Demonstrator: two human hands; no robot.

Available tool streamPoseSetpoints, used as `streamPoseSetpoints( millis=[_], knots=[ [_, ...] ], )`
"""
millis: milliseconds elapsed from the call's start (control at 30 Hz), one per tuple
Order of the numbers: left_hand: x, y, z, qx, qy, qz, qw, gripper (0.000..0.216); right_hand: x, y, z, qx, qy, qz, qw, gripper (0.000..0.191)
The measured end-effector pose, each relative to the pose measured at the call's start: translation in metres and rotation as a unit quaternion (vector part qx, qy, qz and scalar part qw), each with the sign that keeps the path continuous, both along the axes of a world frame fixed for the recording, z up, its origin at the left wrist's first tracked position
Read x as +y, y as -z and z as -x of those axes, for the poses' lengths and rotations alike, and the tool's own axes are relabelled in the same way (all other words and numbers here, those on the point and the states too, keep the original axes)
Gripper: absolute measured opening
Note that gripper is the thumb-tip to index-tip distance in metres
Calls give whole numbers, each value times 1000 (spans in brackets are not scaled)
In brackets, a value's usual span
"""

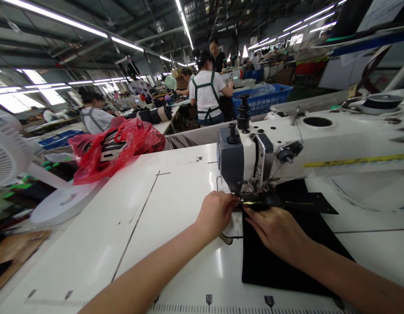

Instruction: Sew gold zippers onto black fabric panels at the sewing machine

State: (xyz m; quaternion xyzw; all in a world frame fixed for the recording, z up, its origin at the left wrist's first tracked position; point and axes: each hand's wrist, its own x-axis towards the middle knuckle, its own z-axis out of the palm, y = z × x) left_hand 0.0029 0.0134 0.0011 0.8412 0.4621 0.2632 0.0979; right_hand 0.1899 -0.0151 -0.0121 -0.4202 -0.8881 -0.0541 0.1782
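Note:
A white and grey sewing machine (254, 157) stands on the white table (130, 226). Black fabric (280, 261) lies flat under its needle and runs toward me. My left hand (216, 213) is curled at the fabric's left edge right by the presser foot, its fingertips hidden under the machine head. My right hand (276, 229) lies flat on the black fabric with its fingers stretched out toward the needle, pressing the cloth down. A thin yellowish strip (254, 203) shows at the needle between the two hands.
A red plastic bag (113, 148) of pieces sits at the table's far left. A white fan (12, 152) stands at the left edge. A ruler scale (221, 305) runs along the front edge. Other people work at tables behind, near a blue crate (263, 98).

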Motion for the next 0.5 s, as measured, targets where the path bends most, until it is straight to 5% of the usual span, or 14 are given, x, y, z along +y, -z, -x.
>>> streamPoseSetpoints(
  millis=[167,333,500],
  knots=[
    [-5,10,3,-6,66,-63,996,10,-1,5,-1,-12,-25,-23,999,23],
    [-13,10,0,98,109,-155,977,15,-4,3,-1,1,-28,-21,999,21],
    [-16,7,-5,134,110,-166,971,15,-9,-9,-1,25,-2,-110,994,26]
  ],
)
